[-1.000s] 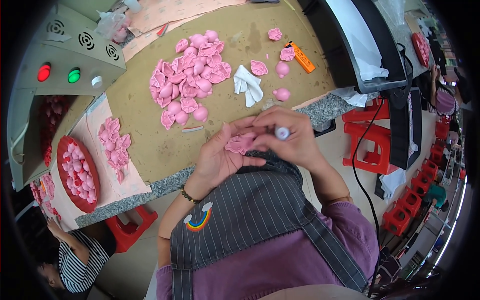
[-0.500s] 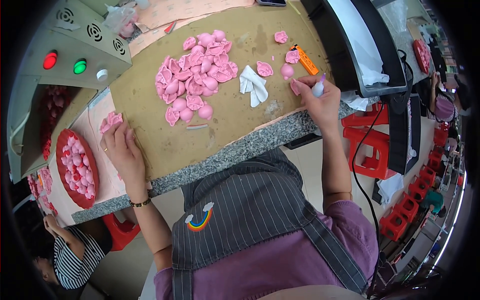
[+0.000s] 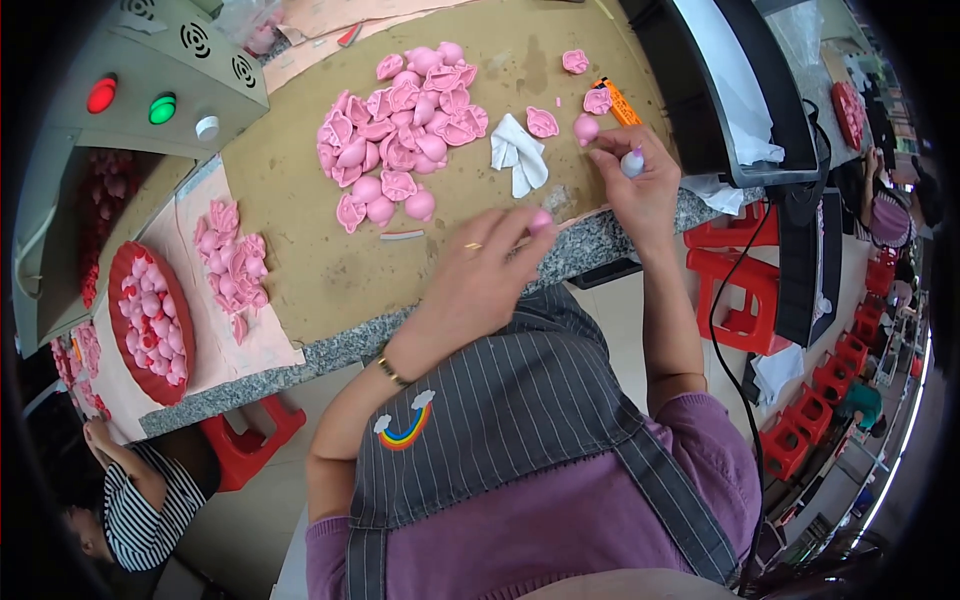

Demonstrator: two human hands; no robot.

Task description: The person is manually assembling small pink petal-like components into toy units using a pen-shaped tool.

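My left hand (image 3: 485, 270) reaches across the bench's front edge, thumb and forefinger pinching a small pink moulded piece (image 3: 540, 220). In my right hand (image 3: 645, 190) is a small white squeeze bottle (image 3: 632, 163) with a purple tip, gripped upright. Whether those fingers hold anything else cannot be seen. Just beyond them lie a pink ball-shaped piece (image 3: 585, 128), an orange utility knife (image 3: 618, 103) and several pink petal-like pieces (image 3: 541, 122). Between the hands and the large heap of pink pieces (image 3: 400, 130) rests a crumpled white cloth (image 3: 518, 158).
At left, more pink pieces (image 3: 232, 258) sit on pale pink sheeting, beside a red tray (image 3: 172, 390) of pink balls. A grey machine (image 3: 190, 80) with red and green buttons stands behind. A black bin-like holder (image 3: 690, 90) borders the right. Another person (image 3: 150, 510) sits at lower left.
My left hand has moved right from the pieces on the pink sheeting and now pinches a pink piece. The pink piece that showed at my right fingertips is no longer visible there.
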